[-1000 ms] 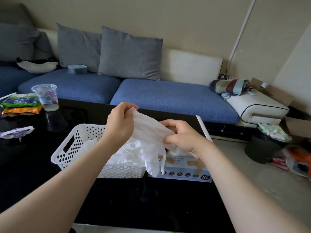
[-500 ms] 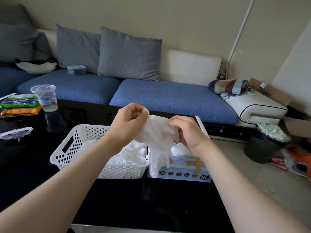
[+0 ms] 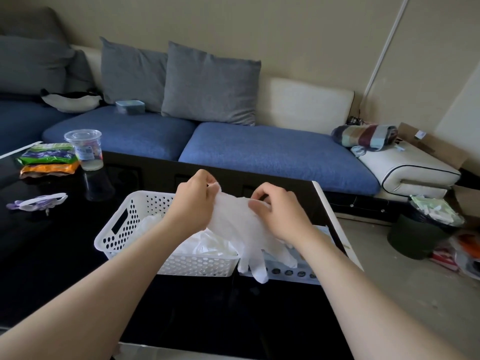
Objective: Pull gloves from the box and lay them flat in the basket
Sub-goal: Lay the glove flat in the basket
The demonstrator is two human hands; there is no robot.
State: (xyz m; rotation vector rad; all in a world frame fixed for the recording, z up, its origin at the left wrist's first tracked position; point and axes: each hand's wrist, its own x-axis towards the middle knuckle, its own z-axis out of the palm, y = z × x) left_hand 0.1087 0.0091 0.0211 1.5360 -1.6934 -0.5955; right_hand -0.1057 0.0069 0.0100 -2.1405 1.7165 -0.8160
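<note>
**A:** status on the gloves?

**B:** mid-cycle; one glove (image 3: 233, 222) is out of the box (image 3: 293, 273) and up in the air, not yet in the basket (image 3: 111, 229).

**A:** hands?

**B:** both busy on it; left hand (image 3: 193, 201) pinches one side of the cuff end, fingers curled; right hand (image 3: 279, 216) pinches the other side, thumb on top; the glove is spread between them; its fingers hang down over the seam where basket and box stand side by side.

**A:** what's done so far?

**B:** a heap of gloves (image 3: 207, 244) lies in the right part of the basket; can't count them; the heap looks rumpled, not neatly flat, so I judge some smoothing may be owed.

**A:** and left to do?

**B:** for this one: shift it left over the basket, lower it, flatten it on the heap, let go; then back to the box; the box is mostly hidden behind the right forearm and the hanging glove, only its front strip shows; can't tell how many remain inside, so no percentage from me.

**A:** anything in the way?

**B:** no; cup (image 3: 84, 149) and snack packs (image 3: 48, 158) sit well apart on the far left of the table (image 3: 52, 268).
</note>
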